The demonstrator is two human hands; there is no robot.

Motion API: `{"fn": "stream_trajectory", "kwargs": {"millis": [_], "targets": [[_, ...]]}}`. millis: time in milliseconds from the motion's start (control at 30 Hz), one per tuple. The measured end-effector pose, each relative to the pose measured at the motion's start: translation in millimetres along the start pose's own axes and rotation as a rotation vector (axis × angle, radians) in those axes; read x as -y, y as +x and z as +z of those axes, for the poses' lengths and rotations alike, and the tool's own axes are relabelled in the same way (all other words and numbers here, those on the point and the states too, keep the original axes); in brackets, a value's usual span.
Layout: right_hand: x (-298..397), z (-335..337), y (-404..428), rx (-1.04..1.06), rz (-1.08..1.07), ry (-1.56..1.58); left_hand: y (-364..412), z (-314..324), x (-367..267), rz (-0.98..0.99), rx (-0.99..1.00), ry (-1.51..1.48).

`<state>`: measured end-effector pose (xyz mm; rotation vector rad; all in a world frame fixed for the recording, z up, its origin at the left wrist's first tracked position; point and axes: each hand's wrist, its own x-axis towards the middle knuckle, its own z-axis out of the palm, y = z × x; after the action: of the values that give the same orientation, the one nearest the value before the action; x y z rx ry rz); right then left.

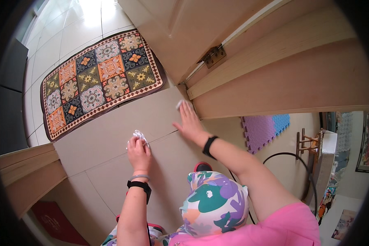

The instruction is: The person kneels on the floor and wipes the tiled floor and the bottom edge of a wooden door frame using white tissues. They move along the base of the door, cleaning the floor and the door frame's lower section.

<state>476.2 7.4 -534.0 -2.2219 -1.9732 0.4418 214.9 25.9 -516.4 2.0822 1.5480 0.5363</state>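
My left hand (pixel 139 155) is low over the floor tiles, its fingers bunched around a crumpled white, shiny piece (pixel 138 134) that looks like plastic film or a wrapper. Further right, my right hand (pixel 191 123) lies stretched out with the thumb apart. Its fingertips press a small white wipe or tissue (pixel 179 104) to the threshold tile (pixel 153 118), close to the foot of the wooden door frame (pixel 264 89). Most of that wipe is hidden under the fingers.
A patterned doormat (pixel 101 73) lies beyond the threshold. The door (pixel 172 33) stands ajar on a metal hinge (pixel 215 57). Purple and blue foam mats (pixel 259 130), a black cable (pixel 295 155) and a small wooden stool (pixel 309 141) are at right. A red mat (pixel 57 220) lies lower left.
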Motion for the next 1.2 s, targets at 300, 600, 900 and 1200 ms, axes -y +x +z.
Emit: {"fn": "stream_trajectory", "kwargs": {"millis": [300,600,900,1200], "targets": [[18,-2,-40,0.136,-0.048,0.003,-1,-2,9,0.028,-0.010,0.001],[5,-6,31,0.018,0.067,0.176,2,-6,8,0.018,0.014,0.001],[4,2,-43,0.066,-0.121,0.092,1,-5,8,0.025,-0.002,-0.009],[1,10,-8,-0.080,-0.080,0.046,0,-4,10,0.034,-0.003,0.015]]}}
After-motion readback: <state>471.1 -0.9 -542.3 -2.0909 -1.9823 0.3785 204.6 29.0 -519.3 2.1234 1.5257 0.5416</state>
